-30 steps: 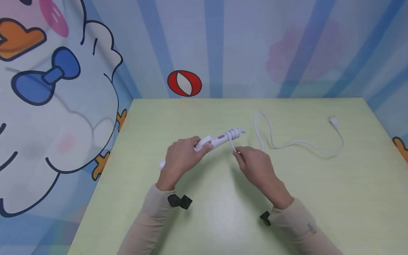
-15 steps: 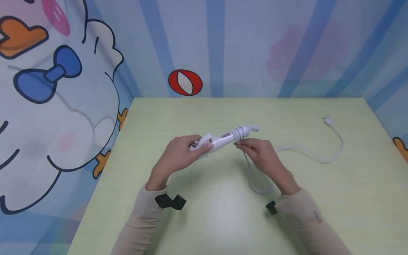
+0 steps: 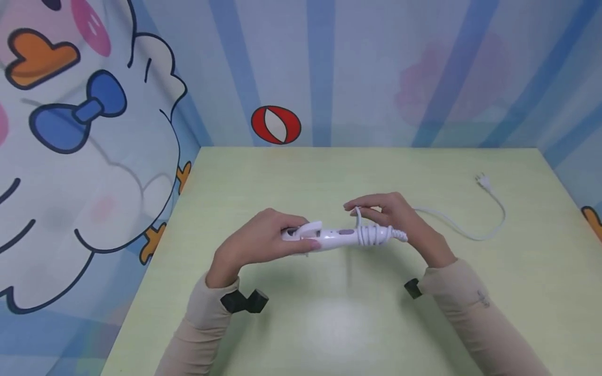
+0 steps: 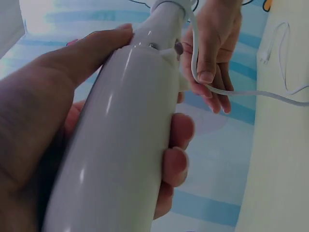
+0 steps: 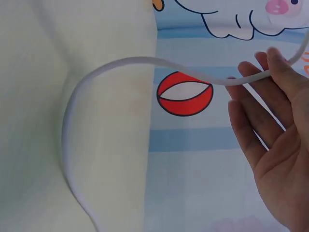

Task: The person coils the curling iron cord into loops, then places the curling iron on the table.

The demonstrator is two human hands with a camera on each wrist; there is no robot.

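Observation:
My left hand (image 3: 261, 240) grips a white curling iron (image 3: 335, 239), held roughly level above the table, thumb along one side and fingers curled round the other. A lever-like clip (image 3: 310, 228) sticks up near the fingers, and a greyish-purple button sits on the handle. Several turns of white cord (image 3: 373, 235) wrap the handle's right end. Behind the iron, my right hand (image 3: 390, 206) pinches the cord (image 5: 260, 76) between thumb and index finger, its other fingers fairly straight. From there the cord loops down toward the table in the right wrist view.
The cord's loose end lies on the pale green table (image 3: 263, 172) at right, ending in a two-pin plug (image 3: 483, 181). A wall (image 3: 357, 73) with cartoon prints stands behind and to the left. Black camera mounts (image 3: 244, 301) sit on both wrists.
The curling iron has turned from slanting up to the right to nearly level. My right hand has carried the cord from the iron's near side round to its far side. The plug has slid slightly left.

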